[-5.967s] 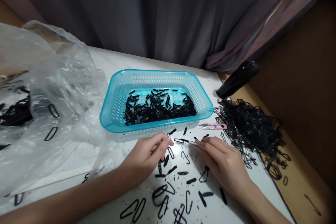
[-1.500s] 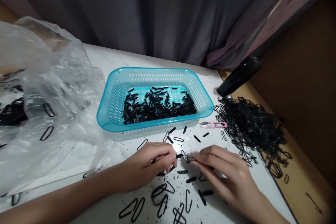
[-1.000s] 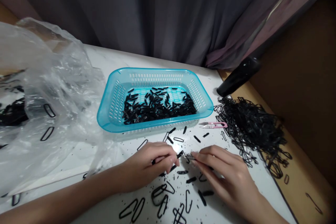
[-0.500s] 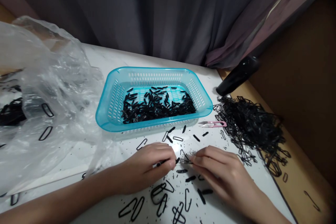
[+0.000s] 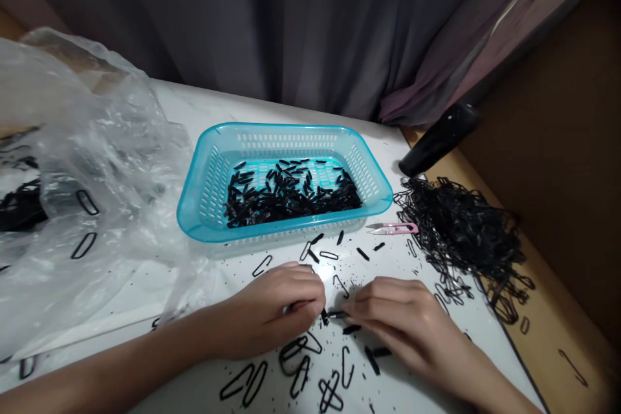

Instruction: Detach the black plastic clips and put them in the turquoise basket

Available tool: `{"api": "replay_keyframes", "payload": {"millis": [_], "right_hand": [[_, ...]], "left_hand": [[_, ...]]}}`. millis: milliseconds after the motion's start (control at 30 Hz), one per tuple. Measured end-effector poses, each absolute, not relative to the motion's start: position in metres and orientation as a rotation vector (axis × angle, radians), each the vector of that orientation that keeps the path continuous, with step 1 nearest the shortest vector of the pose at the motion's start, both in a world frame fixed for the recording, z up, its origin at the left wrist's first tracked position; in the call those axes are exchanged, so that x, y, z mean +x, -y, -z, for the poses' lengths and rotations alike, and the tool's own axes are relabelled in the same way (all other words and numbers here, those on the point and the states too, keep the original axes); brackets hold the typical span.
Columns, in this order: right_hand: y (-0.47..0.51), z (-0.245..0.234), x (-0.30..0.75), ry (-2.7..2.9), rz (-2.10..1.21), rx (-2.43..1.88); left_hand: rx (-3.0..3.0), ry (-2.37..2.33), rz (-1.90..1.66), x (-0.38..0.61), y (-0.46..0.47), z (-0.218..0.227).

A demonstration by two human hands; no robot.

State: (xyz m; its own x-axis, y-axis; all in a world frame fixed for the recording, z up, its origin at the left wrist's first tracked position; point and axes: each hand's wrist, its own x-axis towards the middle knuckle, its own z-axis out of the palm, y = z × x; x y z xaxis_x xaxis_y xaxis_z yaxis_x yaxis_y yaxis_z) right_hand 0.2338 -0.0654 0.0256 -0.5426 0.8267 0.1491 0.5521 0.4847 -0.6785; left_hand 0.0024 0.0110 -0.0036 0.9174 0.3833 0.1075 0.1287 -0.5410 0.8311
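My left hand [image 5: 288, 301] rests low over the white table, thumb and forefinger pinched together. A short black strip [image 5: 325, 317] sticks out of that pinch. Opposite it, my right hand [image 5: 400, 310] has its fingers closed, and their tips meet a slim dark piece [image 5: 336, 315] that points at the left fingertips. Whether those fingers hold anything more is hidden. Around both hands lie loose black loops [image 5: 330, 392], short black pieces [image 5: 372, 360] and small dark crumbs.
Beyond the hands stands a blue plastic basket [image 5: 284, 233] with many short black pieces inside. Pink-handled thread snips [image 5: 398, 228] lie beside a tangled heap of black loops [image 5: 466, 233]. Clear plastic bags [image 5: 111, 162] cover the left side. A black cylinder [image 5: 436, 141] leans at the back right.
My right hand has shifted slightly down and left, its fingertips now at the slim dark piece. My left hand stays nearly in place, and the black strip at its fingertips now points downward.
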Motion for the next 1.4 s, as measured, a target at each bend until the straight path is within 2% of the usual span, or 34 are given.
{"api": "replay_keyframes", "payload": {"millis": [400, 600, 800, 1067, 1233, 1400], "right_hand": [[0.067, -0.034, 0.232, 1.906, -0.957, -1.079], [0.066, -0.033, 0.238, 2.078, -0.623, -1.116], [0.065, -0.027, 0.237, 2.172, -0.541, -1.107], [0.059, -0.021, 0.241, 2.101, -0.449, -1.316], [0.050, -0.010, 0.249, 2.091, -0.255, -1.527], [0.045, 0.000, 0.252, 2.100, -0.095, -1.564]], "left_hand": [[1.951, -0.539, -0.326, 0.001, -0.014, 0.002], [1.903, -0.566, -0.328, 0.002, -0.015, 0.002], [1.826, -0.609, -0.314, 0.000, -0.013, -0.002], [1.325, -1.013, -0.895, -0.001, 0.004, 0.007], [1.000, -0.932, -0.911, 0.004, 0.006, -0.010], [0.737, -0.912, -0.916, 0.005, -0.001, -0.025]]}}
